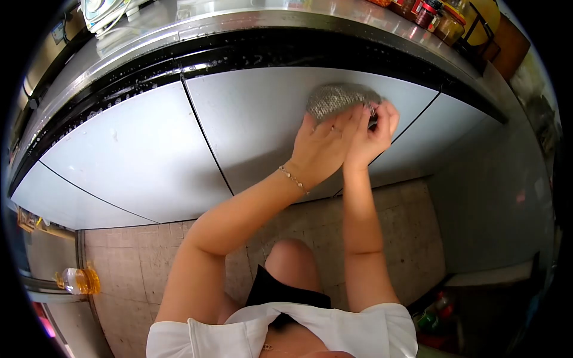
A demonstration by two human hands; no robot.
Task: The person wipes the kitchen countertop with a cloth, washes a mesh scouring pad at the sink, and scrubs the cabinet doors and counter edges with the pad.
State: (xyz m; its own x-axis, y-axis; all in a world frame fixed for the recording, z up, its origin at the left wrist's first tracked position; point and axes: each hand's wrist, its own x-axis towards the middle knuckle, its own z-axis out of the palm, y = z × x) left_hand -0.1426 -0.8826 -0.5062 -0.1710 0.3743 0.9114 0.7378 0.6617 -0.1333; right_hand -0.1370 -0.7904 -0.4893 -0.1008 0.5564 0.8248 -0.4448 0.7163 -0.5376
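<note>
A grey, coarse-woven cloth (339,101) is bunched up in front of the pale cabinet door (256,113), just under the black counter edge. My left hand (322,143), with a thin bracelet at its wrist, grips the lower side of the cloth, its fingers partly behind the fabric. Close against it, my right hand (371,134) has curled fingers at the cloth's right end, where a dark patch shows between them. Some blur covers the cloth and fingertips, and whether the cloth touches the door I cannot tell.
Along the top runs a metal counter (239,17) with a white appliance (107,13) at left and several jars (449,25) at right. A bottle of yellow liquid (81,280) is on the tiled floor (125,256). A grey panel (495,197) stands at right.
</note>
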